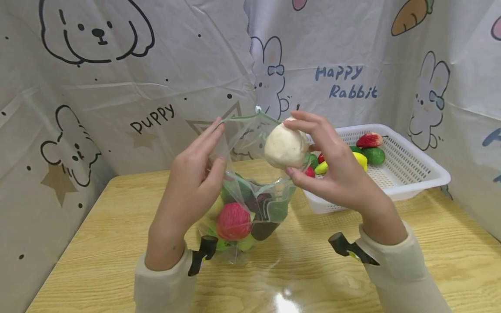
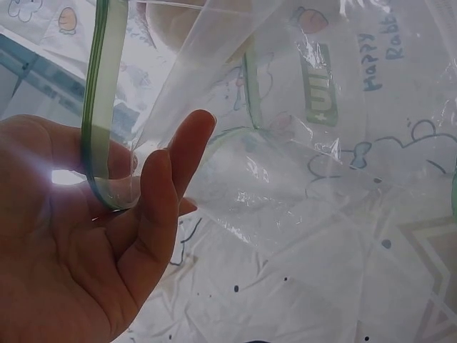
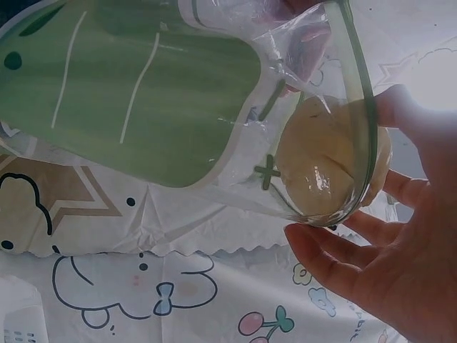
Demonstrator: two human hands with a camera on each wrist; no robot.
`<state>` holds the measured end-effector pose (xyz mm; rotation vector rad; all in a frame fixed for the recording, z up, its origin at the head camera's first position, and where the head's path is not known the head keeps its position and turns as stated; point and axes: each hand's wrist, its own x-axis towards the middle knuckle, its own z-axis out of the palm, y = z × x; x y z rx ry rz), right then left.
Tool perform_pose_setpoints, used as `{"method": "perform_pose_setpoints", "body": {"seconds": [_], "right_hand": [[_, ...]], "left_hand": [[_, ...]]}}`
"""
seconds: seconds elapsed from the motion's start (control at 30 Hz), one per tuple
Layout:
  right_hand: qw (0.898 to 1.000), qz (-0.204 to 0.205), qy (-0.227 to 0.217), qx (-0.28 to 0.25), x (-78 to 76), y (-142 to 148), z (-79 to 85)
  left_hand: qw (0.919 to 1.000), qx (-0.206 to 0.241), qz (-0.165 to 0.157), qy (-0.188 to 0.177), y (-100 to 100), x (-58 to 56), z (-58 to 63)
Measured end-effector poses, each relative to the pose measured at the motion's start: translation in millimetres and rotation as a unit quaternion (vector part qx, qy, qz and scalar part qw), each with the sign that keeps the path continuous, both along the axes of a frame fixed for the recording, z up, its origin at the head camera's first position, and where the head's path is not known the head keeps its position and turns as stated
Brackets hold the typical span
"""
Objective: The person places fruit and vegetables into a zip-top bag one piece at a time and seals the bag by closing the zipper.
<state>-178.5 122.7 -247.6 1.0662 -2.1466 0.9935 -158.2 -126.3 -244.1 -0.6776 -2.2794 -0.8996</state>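
My left hand (image 1: 195, 182) grips the green-edged mouth of a clear zip bag (image 2: 101, 107), its fingers curled about the rim. The bag hangs upright over the table, printed with a green picture. Through the plastic I see a red round fruit (image 1: 233, 221), a dark purple piece (image 1: 263, 229) and several green ones. In my right hand (image 1: 332, 165) is a cream-coloured round fruit (image 1: 285, 145) with a dark stem, pinched between thumb and fingers. The right wrist view has that fruit at the bag's mouth, mostly behind the plastic and partly past the green rim.
A white slotted basket (image 1: 424, 184) stands at the right behind my right hand. It contains a yellow banana-like piece (image 1: 361, 160), a green round fruit (image 1: 373, 155), a red fruit (image 1: 369, 140) and others. Printed cloth (image 1: 188, 52) hangs behind the wooden table (image 1: 109, 243).
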Motion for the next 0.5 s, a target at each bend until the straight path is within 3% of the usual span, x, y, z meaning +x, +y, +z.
{"method": "perform_pose_setpoints", "body": {"seconds": [0.5], "right_hand": [[1.000,0.006,0.005,0.008,2.2,-1.6,0.9]], "left_hand": [[1.0000,0.002,-0.004,0.000,-0.1,0.6,0.9]]}}
